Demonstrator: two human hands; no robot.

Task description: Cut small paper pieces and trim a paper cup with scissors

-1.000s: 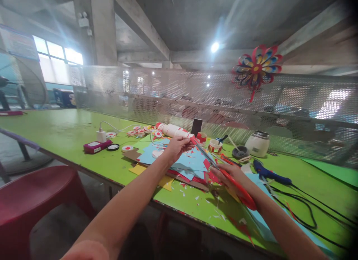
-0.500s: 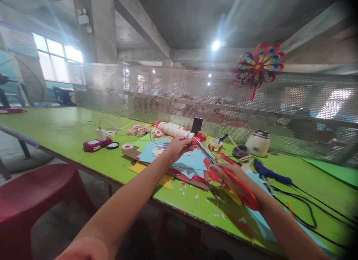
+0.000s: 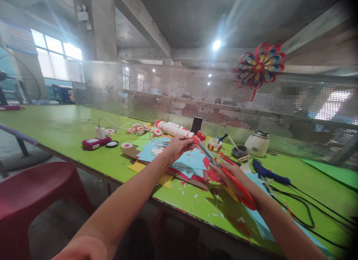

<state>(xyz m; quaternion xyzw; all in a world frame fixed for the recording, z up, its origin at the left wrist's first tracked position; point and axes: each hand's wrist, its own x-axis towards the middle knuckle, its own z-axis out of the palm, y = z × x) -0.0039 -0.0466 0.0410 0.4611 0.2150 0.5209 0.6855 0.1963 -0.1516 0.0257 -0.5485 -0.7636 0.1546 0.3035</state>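
My right hand is closed around the red handles of a pair of scissors, whose blades point up and left toward my other hand. Between the thumb and fingers of my left hand is a small red piece of paper, with the blade tips right at it. Under both hands lie light blue paper sheets on a brown cardboard piece, with red and yellow paper around them. White and red paper scraps are scattered on the green table below.
Behind the sheets lies a white-and-red roll beside a phone. A blue glue gun with black cable, a white jar and a dark bowl stand right. A magenta power strip sits left, near a red stool.
The scissor blades look closer together at the red paper than before. Both hands have stayed in nearly the same place; the view has shifted slightly.
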